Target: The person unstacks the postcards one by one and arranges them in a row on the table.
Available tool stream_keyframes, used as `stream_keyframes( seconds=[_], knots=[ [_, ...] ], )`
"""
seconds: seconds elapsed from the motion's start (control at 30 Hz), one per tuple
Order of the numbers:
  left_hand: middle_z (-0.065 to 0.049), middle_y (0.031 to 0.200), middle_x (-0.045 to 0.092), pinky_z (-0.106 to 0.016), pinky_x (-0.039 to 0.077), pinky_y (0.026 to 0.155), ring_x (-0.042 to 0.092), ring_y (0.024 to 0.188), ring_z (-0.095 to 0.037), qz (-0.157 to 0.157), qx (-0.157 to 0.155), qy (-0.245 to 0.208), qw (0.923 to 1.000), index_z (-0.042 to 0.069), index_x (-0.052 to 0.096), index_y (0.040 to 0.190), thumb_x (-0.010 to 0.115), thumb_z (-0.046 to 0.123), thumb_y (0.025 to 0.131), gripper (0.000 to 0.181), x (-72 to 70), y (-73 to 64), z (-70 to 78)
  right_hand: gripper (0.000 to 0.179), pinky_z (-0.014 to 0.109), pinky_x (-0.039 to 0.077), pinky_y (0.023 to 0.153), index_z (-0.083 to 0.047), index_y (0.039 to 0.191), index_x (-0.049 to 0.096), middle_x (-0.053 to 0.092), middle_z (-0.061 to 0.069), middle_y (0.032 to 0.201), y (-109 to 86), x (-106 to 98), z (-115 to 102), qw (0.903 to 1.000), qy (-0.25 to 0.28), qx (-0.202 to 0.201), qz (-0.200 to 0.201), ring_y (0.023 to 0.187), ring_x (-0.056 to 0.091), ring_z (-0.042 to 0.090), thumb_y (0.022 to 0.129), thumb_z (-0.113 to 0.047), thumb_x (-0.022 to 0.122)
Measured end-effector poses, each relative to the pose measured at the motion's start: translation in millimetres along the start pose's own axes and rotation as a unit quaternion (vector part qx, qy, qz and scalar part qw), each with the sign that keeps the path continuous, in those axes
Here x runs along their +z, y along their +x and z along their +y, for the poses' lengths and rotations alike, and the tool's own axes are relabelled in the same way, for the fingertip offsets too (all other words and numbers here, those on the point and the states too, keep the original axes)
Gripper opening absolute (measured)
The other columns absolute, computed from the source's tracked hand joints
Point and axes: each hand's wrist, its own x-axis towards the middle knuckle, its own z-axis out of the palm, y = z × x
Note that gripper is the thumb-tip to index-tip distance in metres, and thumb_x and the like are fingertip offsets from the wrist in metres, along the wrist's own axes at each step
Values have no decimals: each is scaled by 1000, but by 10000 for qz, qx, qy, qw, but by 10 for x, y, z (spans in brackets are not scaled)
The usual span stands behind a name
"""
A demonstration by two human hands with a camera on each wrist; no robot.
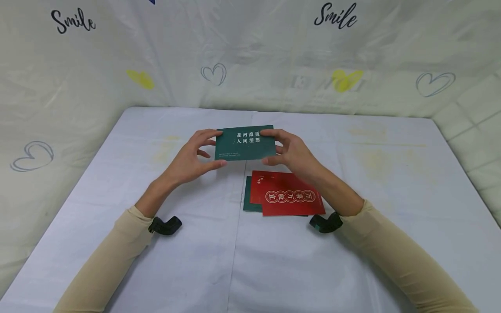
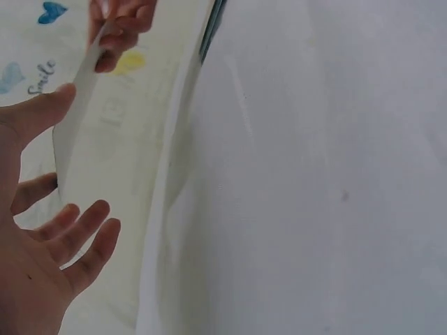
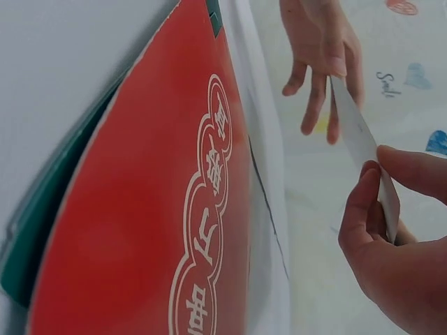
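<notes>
A dark green card [image 1: 242, 151] with white Chinese lettering is held up above the table between both hands. My left hand [image 1: 188, 157] pinches its left end between thumb and index finger, the other fingers spread apart. At the right end, my right hand [image 1: 297, 153] grips the card with its thumb at the lower edge and a finger over the top corner. Both wrist views show the pale back of the card [image 2: 73, 129], seen nearly edge-on. Below the right hand lies a small pile: a red card [image 1: 291, 208] with white characters overlaps another red card [image 1: 256, 189] and a green card [image 1: 247, 201].
A white cloth [image 1: 203, 265] with a centre crease covers the table. Behind it hangs a pale curtain [image 1: 254, 39] printed with hearts and "Smile". A black curved device [image 1: 167, 226] sits at the left cuff, and a similar black device [image 1: 325, 223] at the right.
</notes>
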Motion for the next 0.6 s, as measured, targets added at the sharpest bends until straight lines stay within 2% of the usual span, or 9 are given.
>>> stream_keyframes(
  seconds=[0.13,0.27,0.43,0.6],
  knots=[
    [-11,142,52,-50,57,101,61,124,-30,163,-62,-95,9998,22,44,158,85,28,89,81,15,-7,-2,68,23,62,88,-15,155,47,43,7,159,19,15,11,9999,107,-10,57,142,53,31,93,4,70],
    [-12,130,57,-49,57,100,62,115,-27,233,-139,-280,9992,20,40,160,84,25,90,83,19,-12,-7,68,23,62,89,-15,154,47,43,7,159,35,43,10,9997,224,-13,84,140,55,31,93,5,70],
    [-14,128,59,-47,57,99,62,111,-26,259,-258,-403,9985,16,38,161,82,22,91,83,18,-14,-7,67,24,62,90,-15,153,48,43,6,158,60,74,7,9995,296,-11,111,138,56,30,93,6,69],
    [-14,128,60,-31,57,95,62,110,-24,315,-339,-391,9982,16,37,162,81,22,93,82,14,-28,-10,67,24,62,90,-15,153,47,44,7,156,85,97,7,9994,335,-57,105,138,56,30,93,6,69]
  ],
)
